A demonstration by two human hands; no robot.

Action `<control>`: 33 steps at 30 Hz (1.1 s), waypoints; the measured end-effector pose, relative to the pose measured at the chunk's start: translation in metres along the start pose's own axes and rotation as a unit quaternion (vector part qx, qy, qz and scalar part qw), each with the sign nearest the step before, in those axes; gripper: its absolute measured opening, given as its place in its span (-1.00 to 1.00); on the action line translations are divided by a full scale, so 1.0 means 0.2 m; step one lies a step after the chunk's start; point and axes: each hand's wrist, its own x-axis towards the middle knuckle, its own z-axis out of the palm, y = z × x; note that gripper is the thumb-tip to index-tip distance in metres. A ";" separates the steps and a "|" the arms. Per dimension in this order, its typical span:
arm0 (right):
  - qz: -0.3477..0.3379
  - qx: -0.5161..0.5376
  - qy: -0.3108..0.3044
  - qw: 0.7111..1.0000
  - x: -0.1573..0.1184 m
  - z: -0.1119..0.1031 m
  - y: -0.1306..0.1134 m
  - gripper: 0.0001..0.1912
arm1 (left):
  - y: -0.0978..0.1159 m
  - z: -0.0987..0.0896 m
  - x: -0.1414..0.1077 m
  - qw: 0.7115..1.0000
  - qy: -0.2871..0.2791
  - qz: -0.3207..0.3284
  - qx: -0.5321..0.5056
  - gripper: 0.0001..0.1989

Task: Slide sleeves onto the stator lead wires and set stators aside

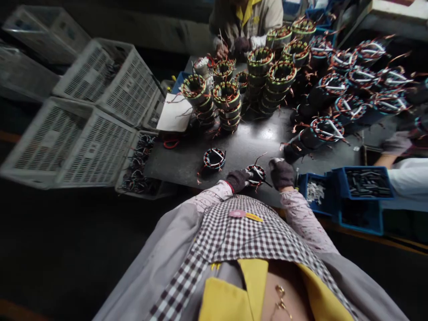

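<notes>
From my remote seat I watch 2 gloved hands at the near edge of a dark table (182,162). Between them sits the coil (257,175), a small wound ring with white sleeving across its opening and loose wire ends sticking out. The left hand (238,180) reaches it from the side, its fingers closed on the left rim as far as I can make out. The right hand (281,173) is just beside the coil, fingers curled in toward the palm; I cannot tell whether they pinch anything.

A 2nd coil (214,159) lies on the table, left of the left hand. Farther back I see stacked coils (227,107), and to the right more coils with white sleeves (357,80). Just right of the right hand are a blue bin of white pieces (323,207) and a blue bin of dark tubes (371,196).

For writing, I find pale patches on the walls of the crates (95,149) at left, too small to read. The checked apron (234,243) carries a pink badge (237,214) and a yellow clip (253,217); marks on the clip are illegible to me. A co-worker (247,22) sits across the table.
</notes>
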 end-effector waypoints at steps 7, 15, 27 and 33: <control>-0.096 -0.055 -0.067 0.992 0.02 0.05 -0.07 -0.59 | -0.01 -0.02 0.04 0.999 -0.025 0.009 0.022 -0.55; -0.123 -0.059 -0.069 0.988 0.09 0.06 -0.14 -0.68 | -0.03 -0.03 0.04 0.997 -0.054 0.051 0.025 -0.53; 0.032 0.060 0.032 0.997 0.02 0.12 -0.14 -0.60 | -0.06 -0.06 0.00 0.998 0.000 0.055 -0.008 -0.60; 0.168 0.285 0.095 0.939 -0.04 0.21 -0.01 -0.35 | -0.03 -0.04 -0.07 0.998 0.033 0.039 -0.027 -0.62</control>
